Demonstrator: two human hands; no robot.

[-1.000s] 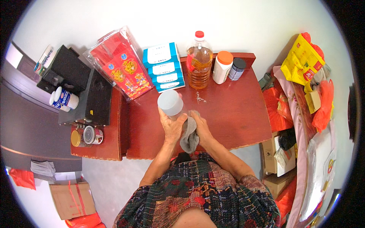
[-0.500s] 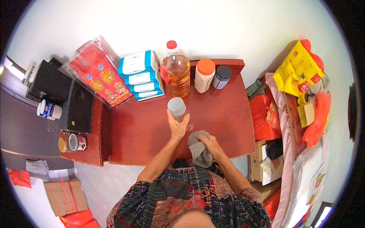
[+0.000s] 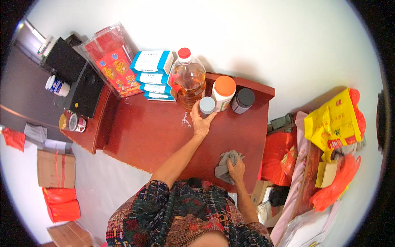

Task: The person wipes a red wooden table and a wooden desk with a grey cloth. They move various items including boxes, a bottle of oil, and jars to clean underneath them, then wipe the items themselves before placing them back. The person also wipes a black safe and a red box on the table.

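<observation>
— Since half a second ago, the left hand point(image 3: 201, 124) is shifting the pale-topped container point(image 3: 207, 105) rightward, and the right hand point(image 3: 238, 169) is drawing the grey cloth point(image 3: 225, 168) farther from the patterned garment point(image 3: 181, 214).

— How is each hand gripping?

— Left: thumb and fingers are closing around the container. Right: fingers are curling onto one edge of the cloth; how firmly they are pressing, I am not able to tell.

— Where is the container standing?

— It is occupying the space before the amber bottle point(image 3: 188, 84) and the orange-lidded jar point(image 3: 222, 101), near both. Fingers are hiding its base, so contact with the red table point(image 3: 135, 131) is remaining uncertain.

— What is done, and what is pending?

— Judging by position, the container is already reaching the rear row; release is pending. One white mark point(image 3: 186, 119) is showing on the tabletop, well apart from the cloth.
</observation>
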